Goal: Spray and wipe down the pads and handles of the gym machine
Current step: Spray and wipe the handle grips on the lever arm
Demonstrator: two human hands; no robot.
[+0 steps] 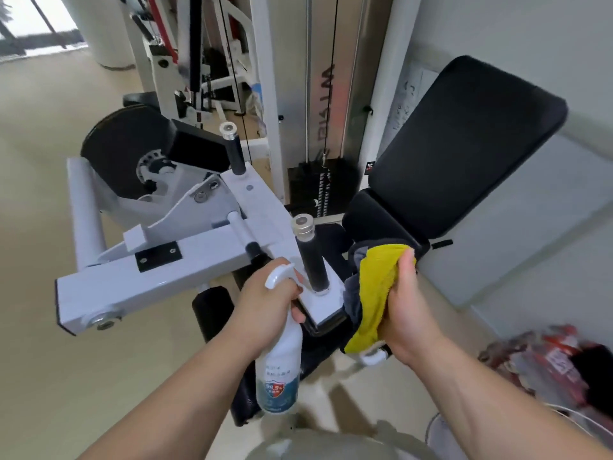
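Observation:
My left hand (265, 305) grips the neck of a white spray bottle (280, 370), nozzle pointing at the near upright handle (310, 257), a black grip with a silver cap. My right hand (406, 313) holds a yellow and grey cloth (374, 293) just right of that handle. A second black handle (235, 146) stands farther back on the white machine frame (159, 270). The black back pad (464, 144) tilts up at the right, with the black seat pad (371, 217) below it, partly hidden by the cloth.
A black roller pad (122, 147) sits at the left of the frame and another dark pad (212, 310) lies below it. The weight stack (318, 190) and cables stand behind. A wall runs along the right, with red and white packaging (547, 360) on the floor.

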